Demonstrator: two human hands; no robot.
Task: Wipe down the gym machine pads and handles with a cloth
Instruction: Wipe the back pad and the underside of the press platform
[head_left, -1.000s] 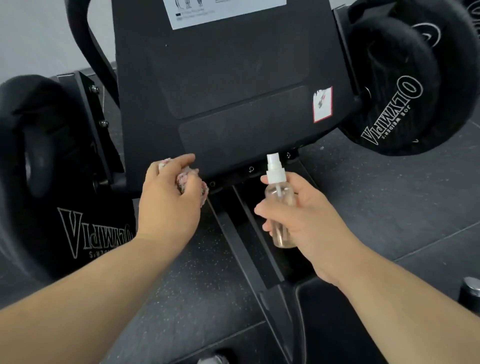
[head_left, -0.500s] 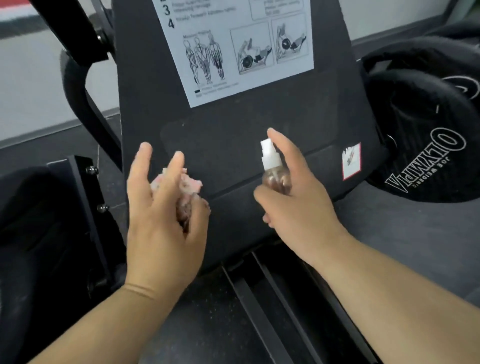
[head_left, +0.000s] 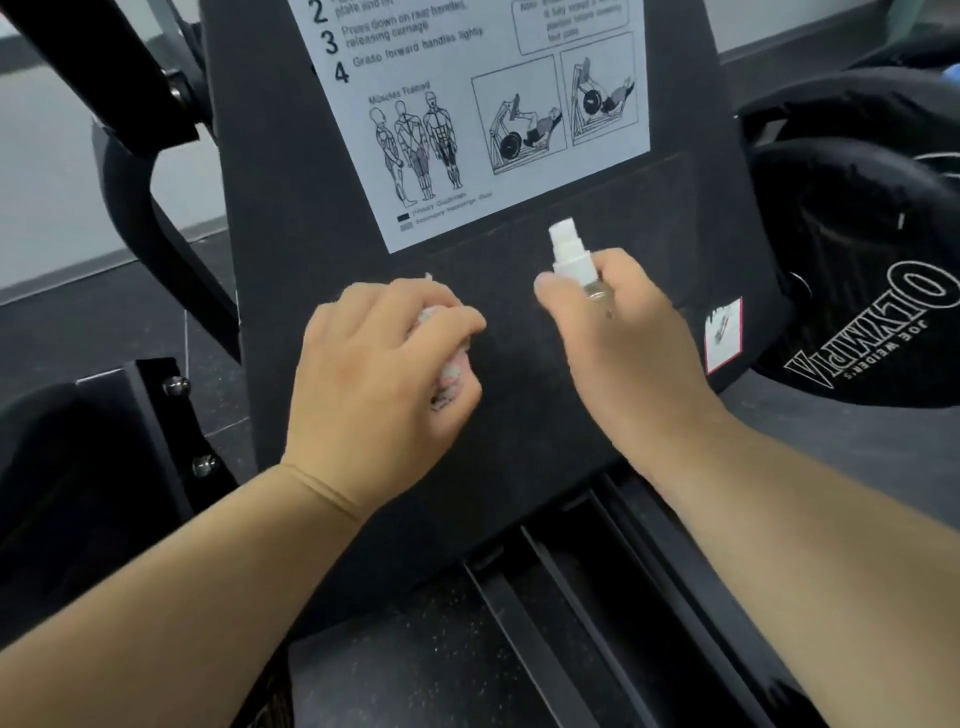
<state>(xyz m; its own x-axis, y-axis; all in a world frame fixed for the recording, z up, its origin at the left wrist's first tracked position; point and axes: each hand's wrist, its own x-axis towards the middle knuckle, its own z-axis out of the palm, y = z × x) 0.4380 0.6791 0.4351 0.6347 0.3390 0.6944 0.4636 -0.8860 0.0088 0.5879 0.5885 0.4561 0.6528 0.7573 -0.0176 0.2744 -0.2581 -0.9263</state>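
Your left hand (head_left: 379, 374) has curled round the cloth (head_left: 448, 373) at the machine panel (head_left: 519, 410) while your right hand (head_left: 628, 343) grips the spray bottle (head_left: 569, 252), ready to wipe.

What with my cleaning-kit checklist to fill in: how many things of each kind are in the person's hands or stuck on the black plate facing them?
Cloth: 1, gripped in the left hand
Spray bottle: 1, held in the right hand
Instruction sheet: 1
Red-edged sticker: 1
Total: 4
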